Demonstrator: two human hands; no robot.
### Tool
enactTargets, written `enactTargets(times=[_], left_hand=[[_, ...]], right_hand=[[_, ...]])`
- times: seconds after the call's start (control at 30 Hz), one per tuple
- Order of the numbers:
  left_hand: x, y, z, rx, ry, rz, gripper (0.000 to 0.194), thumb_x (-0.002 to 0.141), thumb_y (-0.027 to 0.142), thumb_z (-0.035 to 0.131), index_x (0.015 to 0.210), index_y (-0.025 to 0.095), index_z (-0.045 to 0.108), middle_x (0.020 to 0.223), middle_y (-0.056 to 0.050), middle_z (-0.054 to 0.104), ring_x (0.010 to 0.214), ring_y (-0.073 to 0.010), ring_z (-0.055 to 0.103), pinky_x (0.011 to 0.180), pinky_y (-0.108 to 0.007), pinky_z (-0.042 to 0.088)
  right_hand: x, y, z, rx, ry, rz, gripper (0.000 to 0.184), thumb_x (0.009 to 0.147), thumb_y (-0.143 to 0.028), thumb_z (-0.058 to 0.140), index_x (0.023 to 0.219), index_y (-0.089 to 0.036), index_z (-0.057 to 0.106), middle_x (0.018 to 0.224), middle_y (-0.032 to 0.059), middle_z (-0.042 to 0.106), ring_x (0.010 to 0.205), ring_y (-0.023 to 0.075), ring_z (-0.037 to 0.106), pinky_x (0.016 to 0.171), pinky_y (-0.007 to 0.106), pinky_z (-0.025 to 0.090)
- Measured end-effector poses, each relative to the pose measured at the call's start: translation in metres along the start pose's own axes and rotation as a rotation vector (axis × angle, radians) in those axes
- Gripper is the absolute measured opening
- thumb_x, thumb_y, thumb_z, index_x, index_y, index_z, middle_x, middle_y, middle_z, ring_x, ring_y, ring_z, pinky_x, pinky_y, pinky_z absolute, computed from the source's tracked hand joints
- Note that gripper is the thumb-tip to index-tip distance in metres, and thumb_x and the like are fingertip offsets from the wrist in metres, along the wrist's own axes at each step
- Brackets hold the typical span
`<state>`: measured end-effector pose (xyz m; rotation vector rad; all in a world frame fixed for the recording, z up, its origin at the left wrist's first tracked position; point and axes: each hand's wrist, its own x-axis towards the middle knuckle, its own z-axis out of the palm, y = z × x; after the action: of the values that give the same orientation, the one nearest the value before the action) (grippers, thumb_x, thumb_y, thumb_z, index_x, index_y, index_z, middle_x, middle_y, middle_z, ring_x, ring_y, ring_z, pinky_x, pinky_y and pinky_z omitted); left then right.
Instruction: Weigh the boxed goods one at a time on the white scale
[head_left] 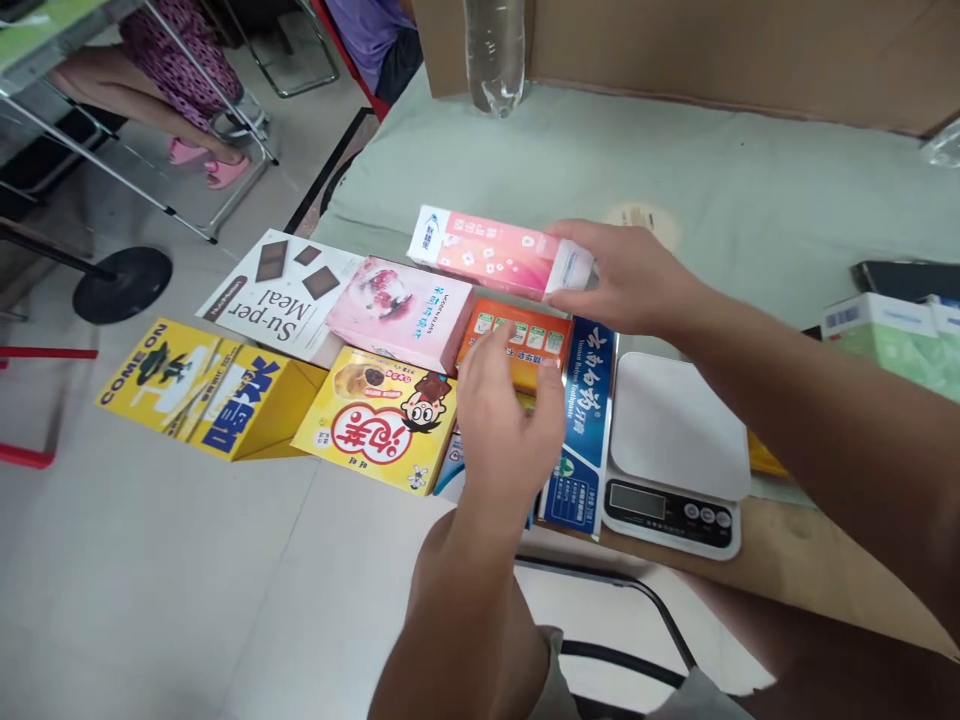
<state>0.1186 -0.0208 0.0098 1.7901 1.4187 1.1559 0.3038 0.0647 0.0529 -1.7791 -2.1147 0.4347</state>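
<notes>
My right hand [611, 270] grips the right end of a long pink-and-white box [495, 248], its thumb on the near side. The box is held above the cloth-covered table, behind a row of other boxes. Over an orange box [547, 340] is my left hand [506, 405], fingers and thumb apart; whether it touches that box I cannot tell. Left of it lie a pink box [397, 310], a yellow box with a cartoon face [367, 430], a white "Su-per Meal" box [277, 300] and a yellow "COME ON" box [195, 390]. To its right lies a blue toothpaste box [585, 430].
A white kitchen scale [679, 430] sits beside the blue box. Green boxes [877, 340] stand at the right. A clear plastic bottle [495, 55] is at the back, before a cardboard panel [720, 60]. A person's legs [142, 95] show beneath another table, upper left.
</notes>
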Motion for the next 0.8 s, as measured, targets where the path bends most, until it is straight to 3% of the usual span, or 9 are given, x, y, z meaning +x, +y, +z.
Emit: enactTargets(times=[0.17, 0.33, 0.47, 0.7, 0.8], left_hand=[[-0.001, 0.001, 0.005, 0.281, -0.058, 0.098, 0.033, 0.096, 0.020, 0.056, 0.124, 0.010, 0.070, 0.131, -0.016, 0.073, 0.125, -0.0314, 0.065, 0.111, -0.052, 0.052], [-0.001, 0.001, 0.003, 0.328, -0.098, 0.102, 0.034, 0.096, 0.017, 0.058, 0.127, 0.009, 0.069, 0.132, -0.017, 0.071, 0.126, -0.0323, 0.063, 0.110, -0.051, 0.051], [0.000, 0.000, 0.005, 0.318, -0.084, 0.092, 0.035, 0.095, 0.017, 0.058, 0.127, 0.007, 0.069, 0.130, -0.018, 0.071, 0.124, -0.0331, 0.062, 0.108, -0.052, 0.051], [-0.001, -0.001, 0.005, 0.316, -0.089, 0.090, 0.037, 0.094, 0.017, 0.057, 0.128, 0.009, 0.067, 0.131, -0.017, 0.070, 0.124, -0.0312, 0.061, 0.108, -0.049, 0.050], [-0.001, -0.002, 0.005, 0.320, -0.094, 0.093, 0.037, 0.094, 0.017, 0.055, 0.129, 0.008, 0.067, 0.132, -0.018, 0.069, 0.125, -0.0318, 0.061, 0.108, -0.051, 0.050]], right_hand=[[0.011, 0.010, 0.014, 0.056, -0.114, -0.017, 0.048, 0.080, -0.038, 0.068, 0.126, -0.022, 0.069, 0.122, 0.0080, 0.077, 0.099, 0.0300, 0.072, 0.086, 0.044, 0.056], [0.019, 0.020, 0.018, 0.113, -0.267, 0.062, 0.044, 0.088, -0.041, 0.058, 0.126, -0.023, 0.072, 0.126, 0.0082, 0.078, 0.100, 0.0294, 0.073, 0.082, 0.043, 0.058], [0.023, 0.022, 0.027, 0.033, -0.266, 0.093, 0.048, 0.090, -0.031, 0.052, 0.134, -0.027, 0.071, 0.134, 0.0074, 0.076, 0.111, 0.0327, 0.072, 0.089, 0.047, 0.058], [0.027, 0.023, 0.029, -0.041, -0.321, 0.061, 0.055, 0.085, -0.020, 0.055, 0.137, -0.027, 0.071, 0.128, 0.0069, 0.079, 0.105, 0.0331, 0.074, 0.088, 0.049, 0.059], [0.028, 0.013, 0.023, -0.050, -0.309, 0.125, 0.055, 0.085, -0.017, 0.056, 0.137, -0.026, 0.071, 0.136, 0.0070, 0.076, 0.120, 0.0355, 0.072, 0.100, 0.055, 0.057]])
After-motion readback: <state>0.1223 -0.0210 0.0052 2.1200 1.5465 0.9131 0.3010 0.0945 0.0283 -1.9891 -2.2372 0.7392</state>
